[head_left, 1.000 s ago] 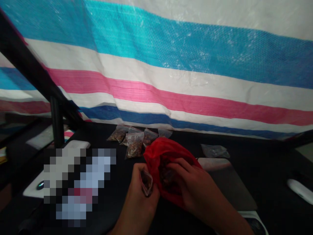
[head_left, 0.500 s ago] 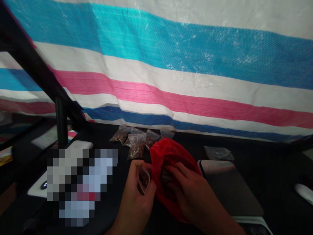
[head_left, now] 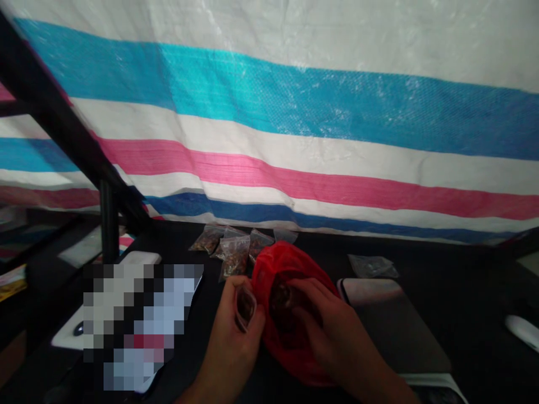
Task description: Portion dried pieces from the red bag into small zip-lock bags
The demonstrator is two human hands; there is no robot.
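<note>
My left hand (head_left: 233, 345) is closed on a small clear pouch (head_left: 245, 306) with dark brown bits inside, its mouth held up. My right hand (head_left: 332, 331) reaches into a red plastic bag (head_left: 281, 264) beside it, fingers curled on dark brown pieces (head_left: 281, 297) at the bag's opening. Both rest on a black table (head_left: 471, 292). Several small filled pouches (head_left: 233, 252) lie in a cluster just behind the red bag.
A flat scale with a grey metal plate (head_left: 391, 320) sits right of my hands. An empty clear pouch (head_left: 373, 265) lies behind it. A white device (head_left: 522, 331) is at far right. A striped tarp (head_left: 295, 140) hangs behind; a black frame post (head_left: 108, 219) stands left.
The camera view tilted up slightly. My right hand shifted a little inside the red bag and now pinches dark pieces near its opening. The left hand keeps holding the small pouch.
</note>
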